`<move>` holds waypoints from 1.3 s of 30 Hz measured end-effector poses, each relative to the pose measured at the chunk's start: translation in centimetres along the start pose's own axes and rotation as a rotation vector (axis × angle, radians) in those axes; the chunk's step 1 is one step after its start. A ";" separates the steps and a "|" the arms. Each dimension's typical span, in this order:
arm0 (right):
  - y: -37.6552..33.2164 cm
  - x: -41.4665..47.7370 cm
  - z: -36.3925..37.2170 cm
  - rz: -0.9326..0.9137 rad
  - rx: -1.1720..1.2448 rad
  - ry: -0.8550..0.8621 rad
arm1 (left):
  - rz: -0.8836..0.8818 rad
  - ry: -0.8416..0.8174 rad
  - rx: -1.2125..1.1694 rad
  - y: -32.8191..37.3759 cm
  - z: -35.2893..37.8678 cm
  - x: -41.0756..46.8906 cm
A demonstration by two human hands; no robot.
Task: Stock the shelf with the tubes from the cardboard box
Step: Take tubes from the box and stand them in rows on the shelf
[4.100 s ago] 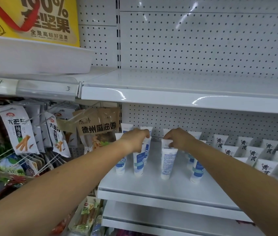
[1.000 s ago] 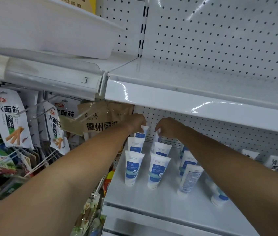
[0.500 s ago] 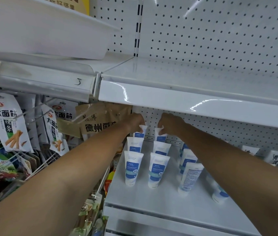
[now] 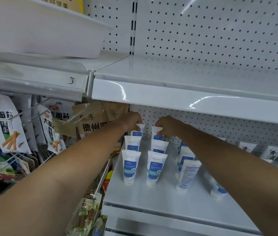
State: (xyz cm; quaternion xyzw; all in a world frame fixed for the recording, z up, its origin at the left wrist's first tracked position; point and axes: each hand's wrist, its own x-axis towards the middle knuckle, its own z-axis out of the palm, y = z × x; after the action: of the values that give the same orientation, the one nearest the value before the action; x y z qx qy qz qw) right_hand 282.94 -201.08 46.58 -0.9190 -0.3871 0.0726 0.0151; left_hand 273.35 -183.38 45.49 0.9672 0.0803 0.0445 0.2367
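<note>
Several white tubes with blue labels stand cap-down in rows on the white shelf (image 4: 165,200). My left hand (image 4: 132,120) pinches the crimped top of the rear tube in the left row (image 4: 139,131) against the pegboard. My right hand (image 4: 168,126) grips the top of the rear tube in the second row (image 4: 157,133). In front of them stand the front left tube (image 4: 130,166) and the front second tube (image 4: 155,167). A tube turned back-side out (image 4: 186,174) stands further right. The cardboard box is out of view.
The upper shelf (image 4: 177,97) overhangs close above my hands. White sachets with dark characters (image 4: 273,153) line the shelf's back right. Snack bags (image 4: 5,126) hang on hooks to the left, with a brown bag (image 4: 95,123) beside my left wrist.
Over the last second both hands stay at the back of the shelf on the two rear tubes, which shift only slightly. 4 s ago they were handling tubes nearer the shelf's front.
</note>
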 end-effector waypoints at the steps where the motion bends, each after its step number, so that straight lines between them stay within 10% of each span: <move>1: 0.1 -0.1 0.2 0.003 -0.011 0.004 | -0.001 -0.006 0.014 0.0 0.0 0.0; 39: 4.4 -10.6 -4.4 -0.099 0.179 0.371 | 0.311 0.061 -0.012 9.1 -0.4 -4.3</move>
State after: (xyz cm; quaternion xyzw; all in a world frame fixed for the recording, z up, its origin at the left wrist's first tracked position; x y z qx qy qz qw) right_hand 279.35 -211.60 51.82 -0.8916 -0.4143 -0.0645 0.1710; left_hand 270.27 -191.91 49.83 0.9648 -0.0636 0.1106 0.2300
